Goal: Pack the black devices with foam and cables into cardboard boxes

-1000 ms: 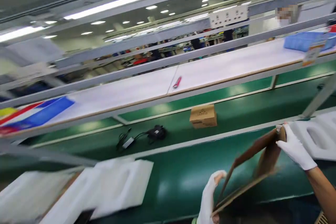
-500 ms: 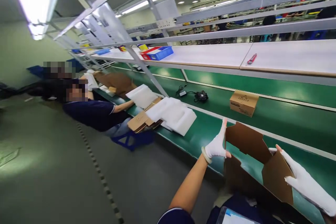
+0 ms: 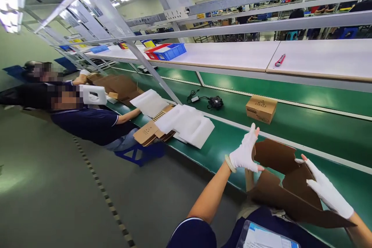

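Observation:
An unfolded brown cardboard box with its flaps up stands at the near edge of the green bench, between my hands. At its left end is my white-gloved left hand, fingers and thumb spread wide against the cardboard. My right hand, gloved in white too, lies along the right-hand panel with fingers stretched out and thumb apart. Bare fingertips poke out of both gloves. Behind the open carton sits a small closed cardboard box with dark print.
White foam pieces and flattened cartons lie to the left, beside a seated co-worker. A black adapter with cable rests on the bench. The upper shelf carries a red box cutter and a blue bin.
The open carton's front flap has swung outward and lower toward me. My hands stay at its two ends. The view has shifted slightly, and a co-worker's white foam piece shows more clearly.

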`<state>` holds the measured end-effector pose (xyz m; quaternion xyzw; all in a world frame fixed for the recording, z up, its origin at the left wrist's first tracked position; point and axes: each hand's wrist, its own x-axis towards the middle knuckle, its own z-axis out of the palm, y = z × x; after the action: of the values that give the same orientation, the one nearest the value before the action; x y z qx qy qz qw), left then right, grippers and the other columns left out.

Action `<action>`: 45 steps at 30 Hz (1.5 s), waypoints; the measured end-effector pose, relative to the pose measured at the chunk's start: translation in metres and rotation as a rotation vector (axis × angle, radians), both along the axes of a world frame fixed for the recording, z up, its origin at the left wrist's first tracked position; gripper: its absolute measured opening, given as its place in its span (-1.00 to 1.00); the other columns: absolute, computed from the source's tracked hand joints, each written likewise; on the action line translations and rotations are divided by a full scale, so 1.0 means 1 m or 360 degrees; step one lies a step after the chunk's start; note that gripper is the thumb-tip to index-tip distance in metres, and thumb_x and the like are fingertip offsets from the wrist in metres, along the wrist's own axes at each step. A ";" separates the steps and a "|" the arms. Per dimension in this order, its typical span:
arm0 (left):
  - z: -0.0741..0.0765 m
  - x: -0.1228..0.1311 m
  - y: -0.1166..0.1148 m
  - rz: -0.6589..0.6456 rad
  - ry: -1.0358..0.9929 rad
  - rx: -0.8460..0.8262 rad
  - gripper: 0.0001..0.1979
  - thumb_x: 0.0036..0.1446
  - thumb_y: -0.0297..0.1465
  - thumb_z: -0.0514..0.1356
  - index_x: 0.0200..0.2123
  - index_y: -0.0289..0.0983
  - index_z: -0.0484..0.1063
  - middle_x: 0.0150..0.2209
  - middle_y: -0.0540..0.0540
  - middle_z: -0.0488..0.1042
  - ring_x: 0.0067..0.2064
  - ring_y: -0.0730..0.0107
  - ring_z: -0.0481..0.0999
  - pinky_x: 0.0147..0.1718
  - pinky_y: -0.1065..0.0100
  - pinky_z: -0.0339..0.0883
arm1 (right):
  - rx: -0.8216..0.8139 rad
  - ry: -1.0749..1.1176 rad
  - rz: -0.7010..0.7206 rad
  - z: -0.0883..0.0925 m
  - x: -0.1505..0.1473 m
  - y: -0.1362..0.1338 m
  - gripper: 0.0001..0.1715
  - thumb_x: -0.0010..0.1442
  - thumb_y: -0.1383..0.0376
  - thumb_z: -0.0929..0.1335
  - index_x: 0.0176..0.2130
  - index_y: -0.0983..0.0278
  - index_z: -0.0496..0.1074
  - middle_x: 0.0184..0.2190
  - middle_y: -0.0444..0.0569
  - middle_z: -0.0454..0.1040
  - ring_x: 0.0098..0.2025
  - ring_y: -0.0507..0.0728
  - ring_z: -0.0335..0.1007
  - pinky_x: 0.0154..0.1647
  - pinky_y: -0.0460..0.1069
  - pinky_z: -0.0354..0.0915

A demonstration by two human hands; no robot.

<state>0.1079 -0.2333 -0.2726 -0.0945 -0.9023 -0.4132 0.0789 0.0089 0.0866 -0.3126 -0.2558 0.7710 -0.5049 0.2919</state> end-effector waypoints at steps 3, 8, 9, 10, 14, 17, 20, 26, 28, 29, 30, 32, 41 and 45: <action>-0.014 0.009 0.008 -0.0018 -0.0091 -0.0070 0.33 -0.28 -0.05 0.39 0.37 -0.15 -0.44 0.39 -0.25 -0.46 0.38 -0.21 -0.27 0.27 -0.20 -0.21 | 0.0019 -0.0144 -0.0387 0.004 -0.015 0.010 -0.16 0.22 -0.08 0.17 0.36 0.12 -0.10 0.30 0.02 0.14 0.33 0.21 0.00 0.37 0.20 -0.15; -0.041 0.006 0.004 0.0064 0.0060 -0.0063 0.08 -0.14 -0.43 0.21 0.38 -0.12 -0.37 0.39 -0.18 -0.20 0.37 0.01 -0.10 0.29 -0.07 -0.09 | 0.0470 0.0591 -0.0808 0.038 -0.012 0.004 -0.31 0.24 -0.05 0.15 0.27 0.12 0.16 0.25 -0.02 0.22 0.27 0.30 0.13 0.32 0.29 0.01; -0.045 0.003 0.002 0.0031 0.0069 -0.0064 0.06 -0.14 -0.47 0.18 0.38 -0.12 -0.34 0.38 -0.17 -0.18 0.37 0.03 -0.09 0.29 -0.04 -0.08 | 0.0486 0.0805 -0.0572 0.040 -0.002 -0.006 -0.34 0.25 0.00 0.17 0.26 0.13 0.16 0.25 -0.02 0.23 0.26 0.29 0.13 0.31 0.28 0.06; -0.049 -0.001 0.001 -0.0006 0.0064 -0.0056 0.05 -0.16 -0.49 0.16 0.38 -0.12 -0.32 0.38 -0.16 -0.18 0.37 0.04 -0.09 0.30 -0.03 -0.09 | 0.0458 0.0993 -0.0242 0.040 0.009 -0.019 -0.36 0.25 0.06 0.18 0.26 0.17 0.17 0.24 0.01 0.23 0.25 0.28 0.15 0.28 0.25 0.12; -0.065 -0.012 -0.001 -0.0063 -0.0002 0.0229 0.00 -0.14 -0.49 0.15 0.37 -0.12 -0.23 0.38 -0.14 -0.15 0.36 0.05 -0.05 0.30 0.00 -0.07 | 0.0460 0.1546 0.0543 0.019 0.056 -0.077 -0.38 0.24 0.17 0.23 0.23 0.36 0.20 0.18 0.21 0.29 0.19 0.35 0.23 0.12 0.25 0.29; -0.079 -0.019 0.001 -0.0108 -0.0073 0.0693 -0.10 0.01 -0.36 0.16 0.37 -0.14 -0.22 0.35 -0.17 -0.02 0.30 0.09 0.11 0.29 0.05 -0.01 | 0.0680 0.1689 0.0506 0.009 0.074 -0.106 -0.44 0.26 0.23 0.22 0.19 0.40 0.23 0.03 0.26 0.42 0.02 0.35 0.38 -0.04 0.21 0.37; -0.094 -0.028 0.000 -0.0061 -0.0118 0.0946 -0.18 0.09 -0.25 0.17 0.35 -0.22 -0.11 0.21 -0.21 0.20 0.23 0.13 0.21 0.27 0.09 0.01 | 0.1046 0.1562 0.0457 0.010 0.080 -0.120 -0.53 0.33 0.20 0.13 0.14 0.30 0.29 -0.40 0.08 0.52 -0.43 0.22 0.46 -0.45 0.06 0.32; -0.112 -0.039 -0.013 0.0283 -0.0133 0.1285 -0.37 0.10 -0.19 0.19 0.21 -0.29 0.20 -0.04 -0.17 0.35 0.07 0.19 0.34 0.19 0.12 0.10 | 0.1087 0.1165 0.0613 -0.008 0.047 -0.146 -0.51 0.38 0.20 -0.01 -0.02 0.24 0.35 -0.44 0.05 0.53 -0.41 0.24 0.49 -0.39 0.05 0.27; -0.112 -0.039 -0.019 0.0420 -0.0141 0.1331 -0.44 0.12 -0.19 0.17 0.15 -0.30 0.25 -0.10 -0.16 0.38 0.00 0.22 0.38 0.15 0.13 0.16 | 0.1222 0.0911 0.0555 -0.031 0.029 -0.151 -0.54 0.37 0.21 0.02 -0.01 0.24 0.36 -0.33 0.08 0.56 -0.28 0.26 0.52 -0.30 0.07 0.30; -0.112 -0.038 -0.020 0.0486 -0.0149 0.1341 -0.46 0.13 -0.18 0.16 0.13 -0.30 0.27 -0.10 -0.17 0.40 0.00 0.22 0.39 0.14 0.12 0.17 | 0.1290 0.0785 0.0534 -0.043 0.022 -0.151 -0.56 0.36 0.23 0.05 -0.05 0.24 0.39 -0.30 0.09 0.56 -0.24 0.26 0.52 -0.28 0.06 0.31; -0.112 -0.037 -0.022 0.0533 -0.0165 0.1356 -0.48 0.16 -0.16 0.14 0.12 -0.31 0.28 -0.09 -0.18 0.41 0.01 0.21 0.40 0.15 0.11 0.17 | 0.1343 0.0677 0.0529 -0.055 0.017 -0.151 -0.58 0.34 0.24 0.08 -0.12 0.25 0.43 -0.28 0.09 0.57 -0.22 0.24 0.52 -0.28 0.04 0.32; -0.114 -0.036 -0.021 0.0528 -0.0232 0.1395 -0.47 0.21 -0.12 0.09 0.14 -0.30 0.25 0.02 -0.24 0.40 0.10 0.16 0.38 0.19 0.07 0.13 | 0.1403 0.0573 0.0531 -0.073 0.015 -0.151 -0.59 0.32 0.27 0.11 -0.23 0.28 0.48 -0.31 0.10 0.57 -0.25 0.24 0.53 -0.32 0.02 0.33; -0.135 -0.062 -0.006 0.0080 -0.0902 0.0814 0.12 -0.17 0.04 0.35 0.35 -0.28 -0.06 0.23 -0.32 0.23 0.23 -0.04 0.25 0.23 -0.01 0.09 | 0.0662 0.1171 -0.0158 -0.034 0.036 -0.085 -0.53 0.25 0.38 0.10 0.08 0.24 0.33 0.14 0.12 0.34 0.19 0.24 0.24 0.21 0.16 0.18; -0.125 -0.077 0.001 0.0170 -0.0988 0.0228 0.12 -0.26 -0.10 0.43 0.33 -0.23 0.01 0.21 -0.27 0.27 0.24 -0.13 0.23 0.20 -0.05 0.13 | 0.0619 0.0915 -0.1113 -0.037 -0.002 -0.028 -0.31 0.29 0.09 0.10 0.30 0.31 -0.03 0.31 0.23 0.04 0.31 0.37 0.01 0.28 0.21 0.08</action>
<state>0.0313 -0.2322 -0.3972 0.0895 -0.8556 -0.4800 -0.1721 0.0074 0.0586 -0.3495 -0.0515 0.9400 -0.3283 -0.0773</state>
